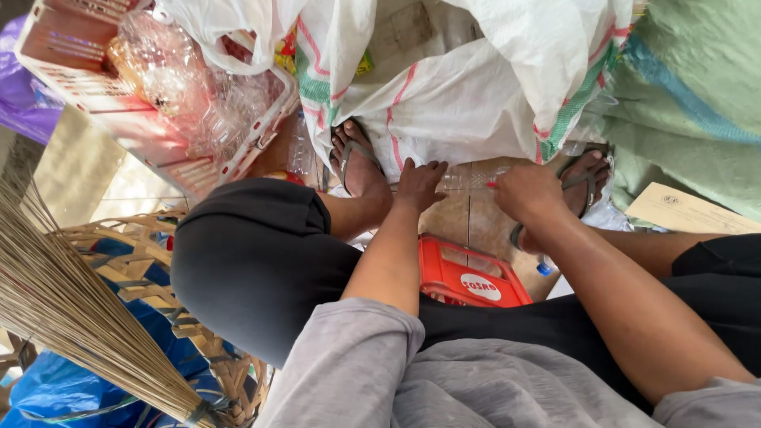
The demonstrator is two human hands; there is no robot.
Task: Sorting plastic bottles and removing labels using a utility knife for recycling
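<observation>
Both hands hold one clear plastic bottle (468, 179) low between the feet, just in front of the white woven sack (476, 95): left hand (418, 184) grips one end, right hand (527, 190) closes on the cap end. Looks like mid-uncapping; next needs a firm twist.

One head-worn view, looking steeply down from above the seated body.

I have a single camera, so no second view shares any ground. It faces down past my grey sleeves and black-clad knees to the tiled floor, close in. My left hand (418, 184) and right hand (525, 190) sit near frame centre, toward 12 o'clock. A white woven sack (476, 87) fills 12 to 1 o'clock, a pink crate (75, 75) 10 o'clock, a broom (71, 309) 8 o'clock.
</observation>
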